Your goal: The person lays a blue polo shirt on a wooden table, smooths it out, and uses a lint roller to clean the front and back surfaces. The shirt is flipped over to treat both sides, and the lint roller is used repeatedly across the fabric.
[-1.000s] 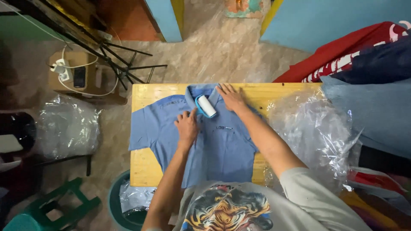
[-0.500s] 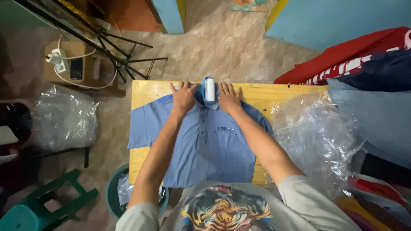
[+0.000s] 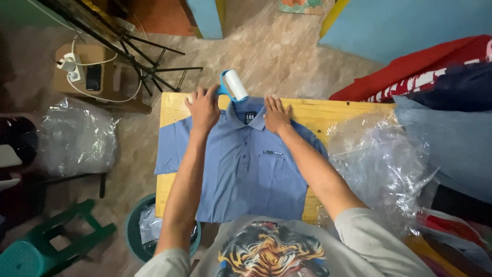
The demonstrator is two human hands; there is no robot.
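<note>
The blue polo shirt (image 3: 246, 169) is being laid face-up on the wooden worktop (image 3: 171, 105), its long axis running from the collar at the far edge back toward the person, so the collar lies just between the two hands. The left hand (image 3: 203, 106) is being pressed flat on the left shoulder, fingers spread; the right hand (image 3: 277, 114) is being pressed flat on the right shoulder, fingers together. A lint roller (image 3: 234, 85) with a blue handle is being left at the far edge, just beyond the collar and nearer the left hand. One shirt, one roller and two hands are being counted; clear plastic bags (image 3: 379, 159) are being kept at the right.
</note>
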